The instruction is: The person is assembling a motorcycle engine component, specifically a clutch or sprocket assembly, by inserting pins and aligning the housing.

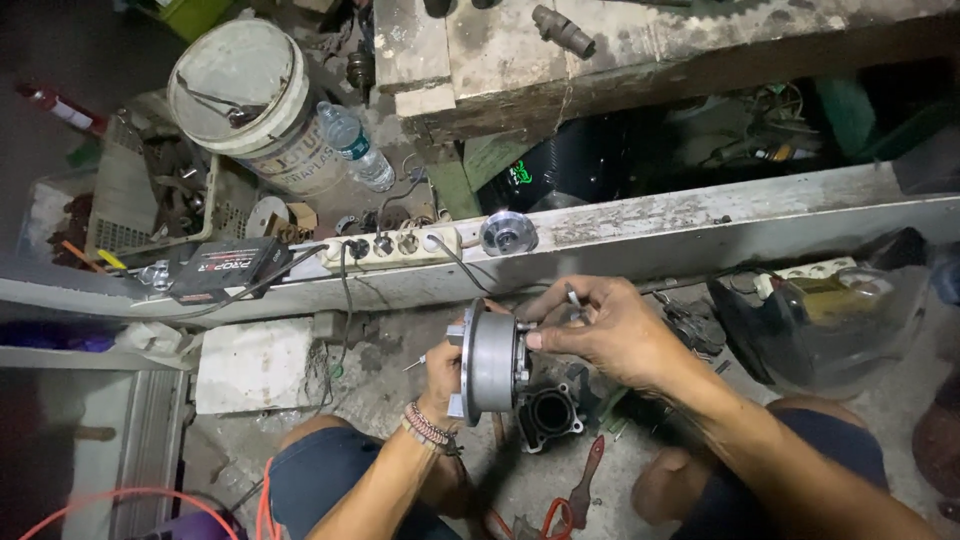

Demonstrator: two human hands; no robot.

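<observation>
A weathered wooden workbench [640, 40] crosses the upper right, and a pale painted beam [700, 230] runs below it from left to right. A dented white bucket [245, 90] lies tilted at upper left, a clear plastic water bottle [357, 145] just beside it. On the beam rest a white power strip [395, 245], a black box with cables [220, 268] to its left, and a small round metal part [508, 232] to its right. A clear plastic bag [830, 310] sits at the beam's right end, and a pale block [255, 365] lies on the concrete floor [390, 380] below the beam.

The grey round metal housing [492, 360] is held on edge above the floor, between the person's knees. The left hand [442, 372], with bead bracelets at the wrist, is closed on its flange from the left side. The right hand [610, 325] rests fingertips on the housing's right face and pinches a slim metal tool [573, 296]. A black cylinder block [550, 412] stands on the floor just beneath, red-handled pliers [585, 485] near it.
</observation>
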